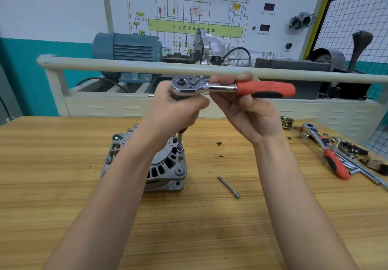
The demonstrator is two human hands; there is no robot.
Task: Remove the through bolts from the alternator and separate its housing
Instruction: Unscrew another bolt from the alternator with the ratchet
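The alternator (147,162) stands on the wooden tabletop (63,185), a loose through bolt (228,186) lying just beside it. The left hand (178,110) grips the extension bar (180,139) under the ratchet wrench (231,88); the right hand (247,110) pinches its shank. The panel behind reads "自动变速器控制电脑" (194,28).

— Worn on the head, looking forward and slightly down, close over the wooden table (63,185).
— Only one view?
— Only one; wide-angle, reaching the wiring-diagram panel (189,13) behind, lines bowed at edges.
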